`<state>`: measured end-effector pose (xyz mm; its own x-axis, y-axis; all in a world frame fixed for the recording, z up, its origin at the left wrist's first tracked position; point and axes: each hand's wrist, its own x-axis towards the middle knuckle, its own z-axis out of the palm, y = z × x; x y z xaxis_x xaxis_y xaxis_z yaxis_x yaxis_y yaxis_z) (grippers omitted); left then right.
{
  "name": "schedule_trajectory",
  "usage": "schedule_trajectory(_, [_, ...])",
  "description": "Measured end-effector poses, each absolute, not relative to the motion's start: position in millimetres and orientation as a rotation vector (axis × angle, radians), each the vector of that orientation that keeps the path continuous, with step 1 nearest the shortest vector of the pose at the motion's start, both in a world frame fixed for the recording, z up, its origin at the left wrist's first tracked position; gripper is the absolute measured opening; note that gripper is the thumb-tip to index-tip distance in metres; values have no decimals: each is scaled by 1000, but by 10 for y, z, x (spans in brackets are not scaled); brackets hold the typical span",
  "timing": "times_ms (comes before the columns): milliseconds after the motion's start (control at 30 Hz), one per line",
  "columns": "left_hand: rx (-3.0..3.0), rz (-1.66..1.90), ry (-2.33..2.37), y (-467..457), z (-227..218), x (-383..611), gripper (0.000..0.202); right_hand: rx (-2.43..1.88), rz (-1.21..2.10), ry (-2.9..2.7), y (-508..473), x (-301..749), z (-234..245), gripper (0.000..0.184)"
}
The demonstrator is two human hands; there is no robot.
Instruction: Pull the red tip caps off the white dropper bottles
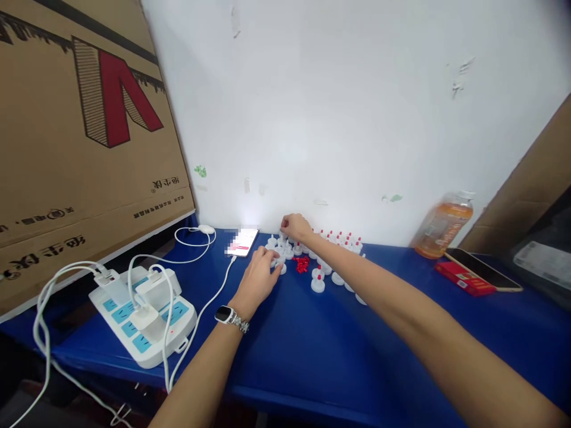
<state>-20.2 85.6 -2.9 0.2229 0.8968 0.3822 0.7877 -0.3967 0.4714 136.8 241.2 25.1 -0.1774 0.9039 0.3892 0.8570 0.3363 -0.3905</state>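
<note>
Several small white plastic caps (317,285), some with red tips (343,239), lie on the blue table (312,345) near the white wall. A little heap of red pieces (302,264) sits among them. My left hand (259,276), a watch on its wrist, rests on the table with fingers curled over white caps at the group's left end. My right hand (294,227) reaches to the back of the group, its fingers pinched on a white cap by the wall.
A lit phone (243,241) lies charging left of the caps. A white power strip (143,315) with plugs and cables sits at the left, under a leaning cardboard box (80,148). An orange drink bottle (441,224), a red packet (464,279) and another phone (484,268) are at the right.
</note>
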Motion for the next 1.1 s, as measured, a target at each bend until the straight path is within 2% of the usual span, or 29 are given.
schedule_trajectory(133, [2319, 887, 1551, 837, -20, -207, 14, -1571, 82, -2132, 2387, 1362, 227, 9])
schedule_trajectory(300, [2355, 882, 1470, 791, 37, -196, 12, -1489, -12, -2155, 2051, 1455, 363, 29])
schedule_trajectory(500, [2295, 926, 1322, 824, 49, -193, 13, -1389, -54, -2335, 1287, 1721, 362, 13])
schedule_trajectory(733, [2164, 917, 1184, 779, 88, -183, 16, -1563, -131, -2411, 1165, 1673, 283, 18])
schedule_trajectory(1100, [2240, 918, 1300, 845, 1, -164, 31, -1590, -106, -2368, 1267, 1601, 253, 18])
